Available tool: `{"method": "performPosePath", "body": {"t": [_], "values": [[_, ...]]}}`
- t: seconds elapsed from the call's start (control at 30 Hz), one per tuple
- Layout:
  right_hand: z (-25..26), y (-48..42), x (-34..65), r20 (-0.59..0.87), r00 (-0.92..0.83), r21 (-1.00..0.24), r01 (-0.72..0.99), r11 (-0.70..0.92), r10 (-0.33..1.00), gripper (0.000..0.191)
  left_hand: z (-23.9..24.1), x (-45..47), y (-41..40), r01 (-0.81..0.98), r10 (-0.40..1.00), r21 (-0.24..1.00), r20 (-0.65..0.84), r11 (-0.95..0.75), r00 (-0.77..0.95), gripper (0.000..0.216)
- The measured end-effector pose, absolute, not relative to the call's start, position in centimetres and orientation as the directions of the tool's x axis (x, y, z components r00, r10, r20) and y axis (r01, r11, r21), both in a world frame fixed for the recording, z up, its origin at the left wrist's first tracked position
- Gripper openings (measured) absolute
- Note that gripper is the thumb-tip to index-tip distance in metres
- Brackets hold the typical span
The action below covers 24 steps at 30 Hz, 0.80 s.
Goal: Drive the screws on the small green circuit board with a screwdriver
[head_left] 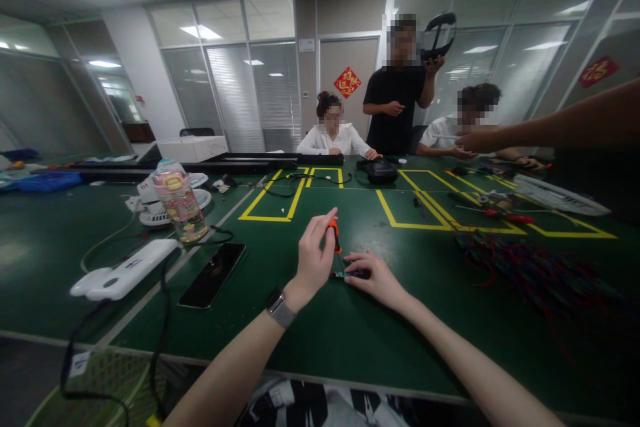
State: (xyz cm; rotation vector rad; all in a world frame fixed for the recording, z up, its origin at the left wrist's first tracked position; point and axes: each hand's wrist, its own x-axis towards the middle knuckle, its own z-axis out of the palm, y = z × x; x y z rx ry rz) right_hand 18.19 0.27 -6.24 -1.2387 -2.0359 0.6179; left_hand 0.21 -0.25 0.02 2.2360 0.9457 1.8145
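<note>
My left hand (pixel 315 250), with a watch on its wrist, is closed around the orange and black handle of a screwdriver (pixel 334 240). The screwdriver's thin shaft points down at a small green circuit board (pixel 341 274) on the table. Whether the tip touches the board I cannot tell. My right hand (pixel 375 277) rests low on the table with its fingers closed on the right end of that board. A dark part or wires at that end lie partly hidden under the fingers.
On the green table (pixel 280 347) lie a phone (pixel 213 275), a drink bottle (pixel 180 207) and a white device (pixel 127 270) to the left. A tangle of wires (pixel 530 273) spreads at right, near a red-handled tool (pixel 510 215). Several people are across the table; another arm (pixel 560 117) reaches in from the right.
</note>
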Motion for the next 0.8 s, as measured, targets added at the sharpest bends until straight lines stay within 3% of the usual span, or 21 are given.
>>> {"method": "performPosePath", "body": {"t": [0.2, 0.43, 0.63, 0.8], "values": [[-6.03, 0.18, 18.15, 0.29, -0.334, -0.684, 0.583, 0.439, 0.897, 0.013, 0.01, 0.13, 0.07, 0.435, 0.508, 0.437, 0.86, -0.787, 0.055, 0.023], [-6.16, 0.24, 18.14, 0.294, -0.321, -0.687, 0.584, 0.432, 0.9, 0.012, 0.13, 0.34, -0.19, 0.374, 0.535, 0.463, 0.837, -0.803, 0.113, 0.035], [-6.42, 0.37, 18.15, 0.293, -0.317, -0.687, 0.586, 0.429, 0.902, 0.012, -0.04, 0.15, 0.05, 0.447, 0.51, 0.435, 0.858, -0.782, 0.057, 0.021], [-6.18, 0.25, 18.13, 0.294, -0.323, -0.687, 0.583, 0.434, 0.9, 0.013, -0.19, 0.25, -0.09, 0.397, 0.549, 0.473, 0.83, -0.787, 0.1, 0.036]]}}
